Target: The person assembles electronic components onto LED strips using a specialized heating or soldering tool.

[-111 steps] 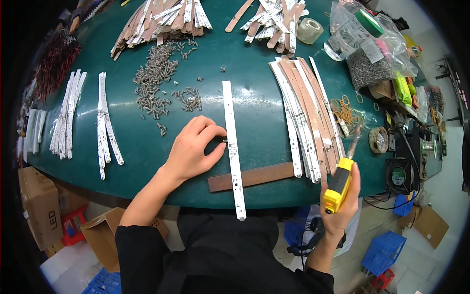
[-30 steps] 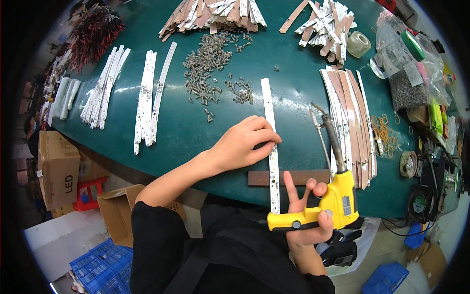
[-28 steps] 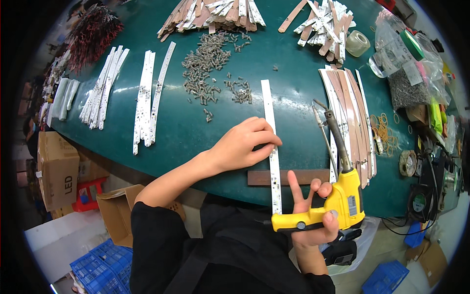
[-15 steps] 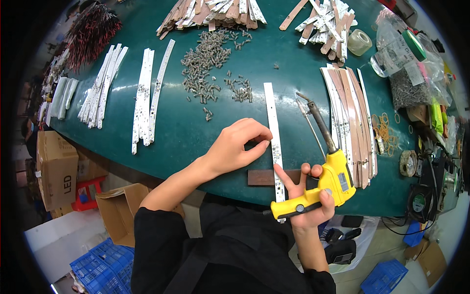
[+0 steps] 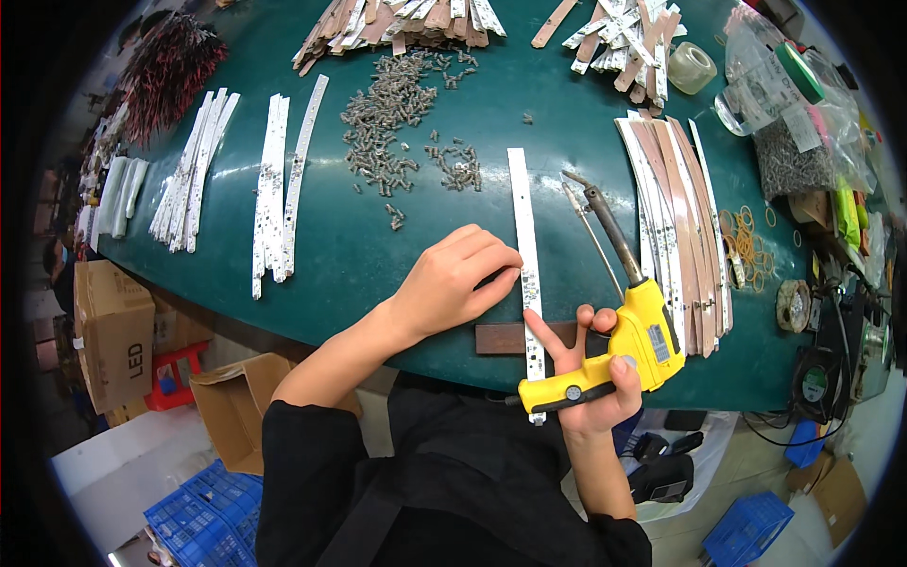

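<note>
On the green table (image 5: 378, 246), left hand (image 5: 453, 283) presses white strip (image 5: 522, 217).

We see bright, even overhead light glaring softly off the green tabletop (image 5: 378, 246); fisheye bends edges, corners go black.

Black long-sleeved top, sleeves pushed up, bare hands (image 5: 458, 283)
</note>
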`<state>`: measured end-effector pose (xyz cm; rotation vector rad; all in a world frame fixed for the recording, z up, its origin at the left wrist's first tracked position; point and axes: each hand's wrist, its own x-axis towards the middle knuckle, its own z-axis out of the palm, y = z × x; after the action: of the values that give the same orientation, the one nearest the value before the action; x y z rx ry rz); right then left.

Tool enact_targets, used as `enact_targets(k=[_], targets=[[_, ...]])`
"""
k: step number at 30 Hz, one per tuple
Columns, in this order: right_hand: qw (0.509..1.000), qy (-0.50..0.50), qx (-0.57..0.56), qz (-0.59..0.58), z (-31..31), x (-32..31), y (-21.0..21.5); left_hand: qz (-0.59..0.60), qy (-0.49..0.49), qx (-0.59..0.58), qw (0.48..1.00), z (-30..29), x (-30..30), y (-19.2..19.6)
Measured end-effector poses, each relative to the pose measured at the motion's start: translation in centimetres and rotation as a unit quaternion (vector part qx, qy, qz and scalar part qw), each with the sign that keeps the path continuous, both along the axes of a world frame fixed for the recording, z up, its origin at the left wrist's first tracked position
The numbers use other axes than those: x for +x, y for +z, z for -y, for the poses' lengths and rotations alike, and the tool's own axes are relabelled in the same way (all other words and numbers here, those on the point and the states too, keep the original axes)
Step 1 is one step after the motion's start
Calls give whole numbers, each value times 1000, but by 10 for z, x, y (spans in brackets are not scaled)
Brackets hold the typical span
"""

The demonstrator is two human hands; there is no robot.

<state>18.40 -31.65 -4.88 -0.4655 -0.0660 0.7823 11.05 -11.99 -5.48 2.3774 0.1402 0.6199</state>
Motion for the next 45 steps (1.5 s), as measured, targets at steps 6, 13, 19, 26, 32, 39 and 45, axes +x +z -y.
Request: enact_targets(k=[6,13,19,26,32,39,45], targets=[[1000,0,-9,0,1,0,0,22,0,-11,1000,0,0,2],[1000,-2,-13,12,1,0,-2,-9,1,-90,996,0,0,7],[1000,-3,3,-2,1,0,-2,1,8,-74,997,0,-1,6],[1000,-1,6,1,1,0,-3,32,-4,2,999,0,2,2],[1000,-3,-3,-3,2,1,-2,30,-5,25,999,0,0,-1],[1000,-4,-17,3,0,0,0,46,-16,112,993,0,0,-1],[1000,-13,5,-2,0,-2,-4,56,-31,199,978,4,1,-1]])
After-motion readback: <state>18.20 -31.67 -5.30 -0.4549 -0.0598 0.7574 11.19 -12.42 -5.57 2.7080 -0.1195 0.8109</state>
